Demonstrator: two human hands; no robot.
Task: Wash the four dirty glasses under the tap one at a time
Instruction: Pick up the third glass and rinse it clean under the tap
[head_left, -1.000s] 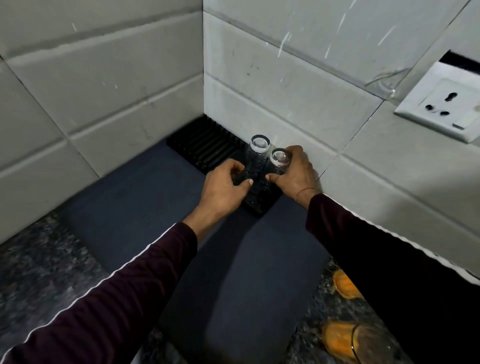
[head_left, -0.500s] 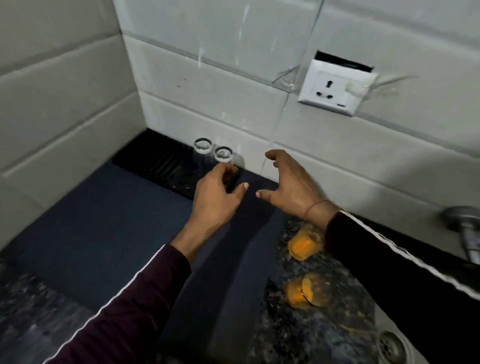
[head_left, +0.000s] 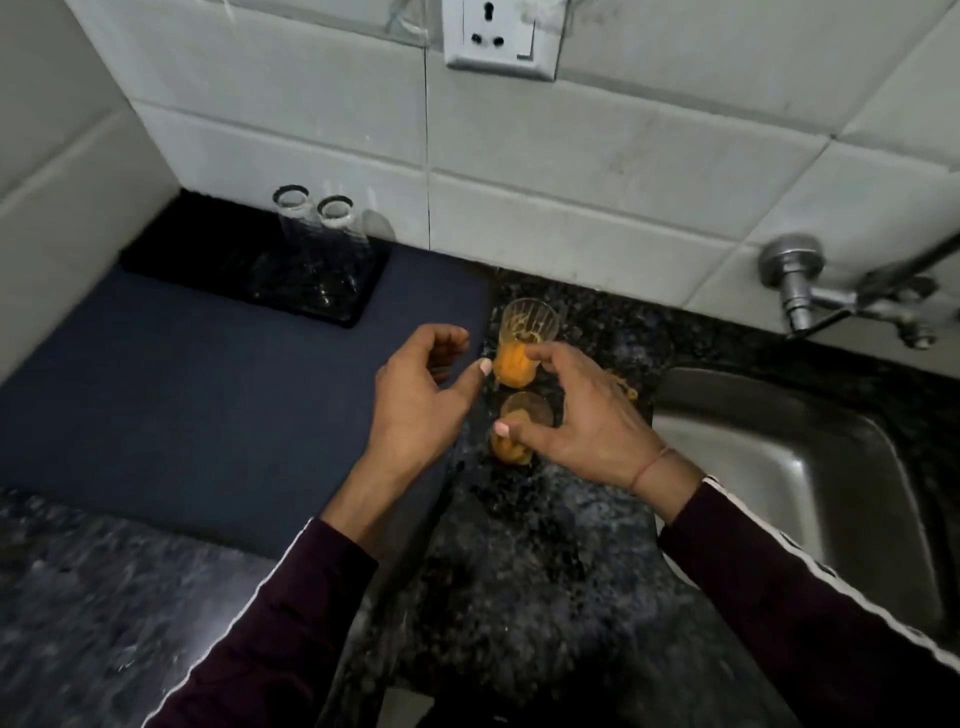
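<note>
two dirty glasses smeared with orange residue stand upright on the dark speckled stone surface, one behind the other. the far dirty glass (head_left: 524, 340) sits just beyond the right hand's index fingertip. the near dirty glass (head_left: 517, 428) is partly hidden behind the right hand's thumb. the right hand (head_left: 587, 415) hovers over both, its fingers (head_left: 540, 353) spread apart and curved; whether they touch either glass cannot be told. the left hand (head_left: 415, 389) is just left of the glasses, fingers loosely curled and apart, holding nothing. well beyond the left hand's fingers, two clean glasses (head_left: 317, 244) stand upside down, side by side, on a black ridged tray (head_left: 208, 260) against the tiled wall. the tray lies on a dark blue mat (head_left: 182, 389). to the right of the right hand's fingers is a steel sink (head_left: 831, 467), with a metal tap (head_left: 810, 291) on the wall above it. a white wall socket (head_left: 498, 36) is high on the tiles.
</note>
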